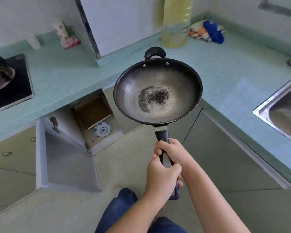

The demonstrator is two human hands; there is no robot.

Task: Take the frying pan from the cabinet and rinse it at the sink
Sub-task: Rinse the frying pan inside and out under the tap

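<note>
A dark frying pan point(158, 91) with black specks in its middle hangs in the air over the floor, in front of the counter corner. Both hands hold its long black handle. My right hand point(171, 153) grips the handle nearer the pan, and my left hand point(161, 179) grips it behind, close to the handle's end. The cabinet point(94, 121) under the counter stands open at the left of the pan, its door point(69, 158) swung out. The steel sink point(282, 113) is set in the counter at the far right, partly cut off by the frame edge.
A blue-and-white plate point(102, 129) leans inside the open cabinet. On the teal counter point(225, 69) stand a big oil bottle point(176, 22) and a blue-and-orange bag point(208, 31). A black stove point(8, 83) with a dark pot sits at the left.
</note>
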